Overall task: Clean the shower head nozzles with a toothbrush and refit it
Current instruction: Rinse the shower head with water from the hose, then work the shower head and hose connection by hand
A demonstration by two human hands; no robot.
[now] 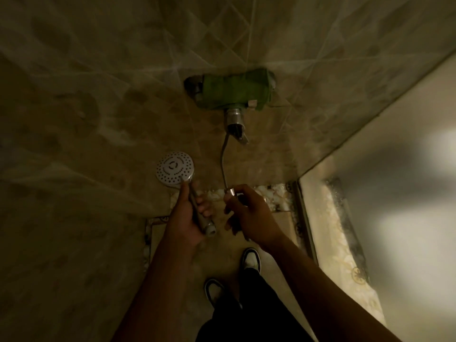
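You are standing in a dim shower corner, looking down a wall of mottled beige tiles point(103, 99) set on the diagonal, with a patterned border strip point(274, 193) low down and a pale tiled floor under your two dark shoes point(250, 260). To your right runs a frosted panel point(394, 193) with blurred bright patches. On the wall sits the mixer tap, wrapped in a green cloth point(234, 95), its chrome outlet point(235, 122) poking out below. No basin, bucket or other container shows.

Your left hand point(190, 215) is closed around the handle of the shower head point(175, 168) — the white nozzle face is turned towards you, and the threaded end of the handle sticks out bare below your palm. It is detached from the hose point(223, 156), which hangs from the tap outlet down to your right hand point(249, 213). There your thumb and fingers pinch the chrome hose nut point(232, 192) — the rest of the fingers are loosely curled. The two ends sit near each other, not touching.
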